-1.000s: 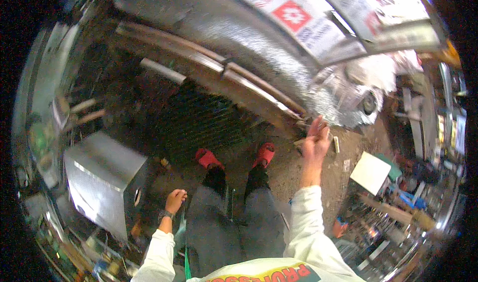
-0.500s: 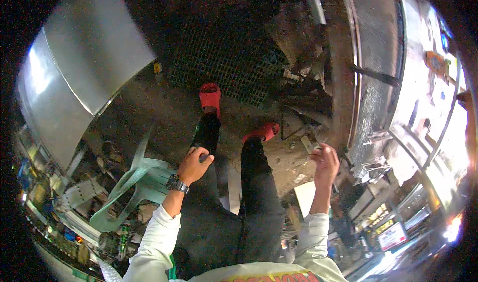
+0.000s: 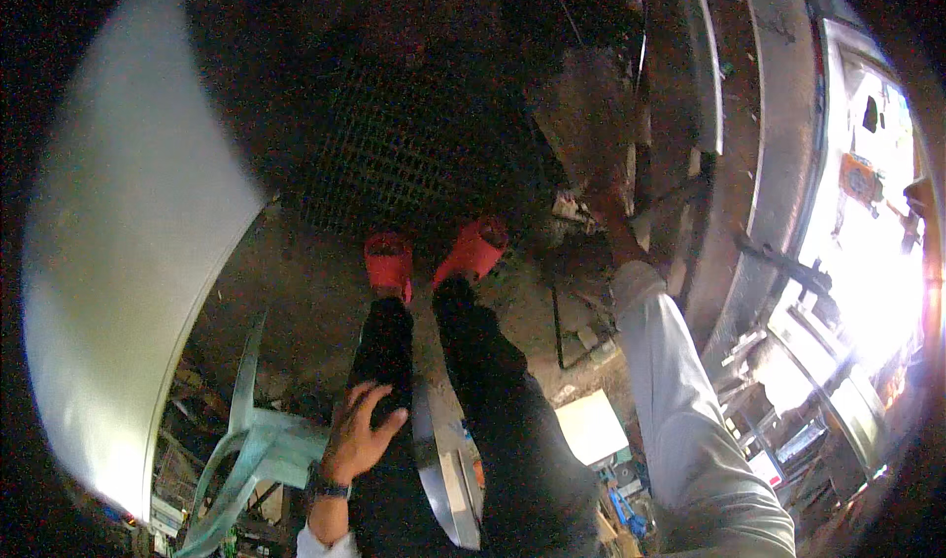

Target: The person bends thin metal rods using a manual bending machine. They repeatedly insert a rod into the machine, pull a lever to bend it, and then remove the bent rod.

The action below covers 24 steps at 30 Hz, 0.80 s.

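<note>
My left hand point(image 3: 360, 435) hangs over my left thigh, with a watch point(image 3: 327, 487) on its wrist. Its fingers are apart and bent slightly, holding nothing that I see. The right arm, in a pale sleeve point(image 3: 670, 371), stretches far ahead into shadow. At its end, my right hand point(image 3: 611, 208) is dim and its fingers blur into the dark surroundings, near loose scraps point(image 3: 572, 208) and a brownish panel point(image 3: 581, 115). Whether it grips anything is hidden.
My red clogs point(image 3: 473, 250) stand at the edge of a dark grid mat point(image 3: 394, 154). A large pale metal panel point(image 3: 118, 243) fills the left side. A light green plastic chair point(image 3: 281, 445) is beside my left leg. Right of my legs lies a pale square board point(image 3: 591, 427).
My right arm has reached forward, from beside my right leg into the dark area ahead. My left hand has lowered slightly. My feet have come closer together, near the mat.
</note>
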Available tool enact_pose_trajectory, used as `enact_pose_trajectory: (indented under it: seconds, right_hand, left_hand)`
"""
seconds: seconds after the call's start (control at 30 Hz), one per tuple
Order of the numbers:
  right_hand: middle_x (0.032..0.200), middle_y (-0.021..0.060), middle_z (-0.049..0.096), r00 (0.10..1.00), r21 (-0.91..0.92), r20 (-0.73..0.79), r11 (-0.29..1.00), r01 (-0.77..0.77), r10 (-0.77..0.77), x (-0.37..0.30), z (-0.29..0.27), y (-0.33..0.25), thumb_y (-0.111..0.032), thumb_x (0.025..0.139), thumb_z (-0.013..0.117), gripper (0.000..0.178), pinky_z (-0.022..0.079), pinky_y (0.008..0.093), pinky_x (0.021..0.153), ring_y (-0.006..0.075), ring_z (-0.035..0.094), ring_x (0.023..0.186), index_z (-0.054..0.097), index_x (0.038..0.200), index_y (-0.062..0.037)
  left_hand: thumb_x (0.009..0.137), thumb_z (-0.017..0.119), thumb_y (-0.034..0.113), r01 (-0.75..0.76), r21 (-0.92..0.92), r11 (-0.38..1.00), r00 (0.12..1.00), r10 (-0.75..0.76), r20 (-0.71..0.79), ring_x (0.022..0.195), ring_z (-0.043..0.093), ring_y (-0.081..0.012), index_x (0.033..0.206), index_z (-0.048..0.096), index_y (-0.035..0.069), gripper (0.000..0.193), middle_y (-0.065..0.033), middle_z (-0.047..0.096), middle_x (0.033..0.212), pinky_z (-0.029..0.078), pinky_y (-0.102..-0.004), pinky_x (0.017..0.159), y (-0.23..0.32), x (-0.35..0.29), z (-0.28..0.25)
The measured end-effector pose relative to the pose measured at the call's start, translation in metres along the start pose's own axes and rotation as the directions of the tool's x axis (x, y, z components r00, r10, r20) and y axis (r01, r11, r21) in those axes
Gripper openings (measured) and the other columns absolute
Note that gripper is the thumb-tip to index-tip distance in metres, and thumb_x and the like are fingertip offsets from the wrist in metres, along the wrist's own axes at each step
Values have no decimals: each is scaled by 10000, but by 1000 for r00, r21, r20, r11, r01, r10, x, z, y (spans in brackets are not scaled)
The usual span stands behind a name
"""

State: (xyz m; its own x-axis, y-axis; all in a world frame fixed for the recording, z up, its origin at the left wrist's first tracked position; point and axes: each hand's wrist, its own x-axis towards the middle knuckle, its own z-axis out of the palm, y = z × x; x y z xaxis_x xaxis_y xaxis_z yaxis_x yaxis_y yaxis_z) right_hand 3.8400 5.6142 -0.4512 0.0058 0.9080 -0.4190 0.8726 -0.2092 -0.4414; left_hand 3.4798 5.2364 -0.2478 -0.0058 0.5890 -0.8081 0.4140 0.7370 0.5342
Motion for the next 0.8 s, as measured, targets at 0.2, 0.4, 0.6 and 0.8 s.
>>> enact_pose_trajectory:
  seconds: [0.2,0.4,0.6,0.8]
  right_hand:
    - [1139,137,699,988,-25,-153,1000,-3,-1,91,20,13,-248,1004,605,322,549,362,869,251,682,1038,659,1233,-29]
    - [1137,140,699,963,-49,-265,998,26,-38,184,36,10,-250,1003,605,324,550,366,866,256,682,1034,658,1233,-29]
    - [1135,143,699,937,-34,-349,999,7,-18,267,13,22,-253,1002,606,326,551,369,862,261,683,1030,657,1232,-29]
    - [1132,146,699,918,-2,-396,1000,-16,14,288,19,31,-256,1001,606,328,552,373,859,266,683,1027,657,1232,-29]
  left_hand:
    - [941,687,389,296,-185,937,954,-300,2,1298,523,-385,1272,618,40,486,-201,578,1371,422,-487,1092,18,21,-29]
    - [898,740,312,271,-158,949,951,-289,-105,1302,532,-355,1342,587,39,544,-174,599,1379,406,-488,1114,41,60,-72]
    - [891,730,307,170,-103,980,938,-193,-289,1265,550,-346,1315,584,34,524,-177,596,1366,443,-476,1061,9,166,-32]
    - [885,719,302,113,-112,987,881,-151,-448,1229,568,-336,1287,581,30,505,-181,592,1354,479,-465,1009,-109,259,74]
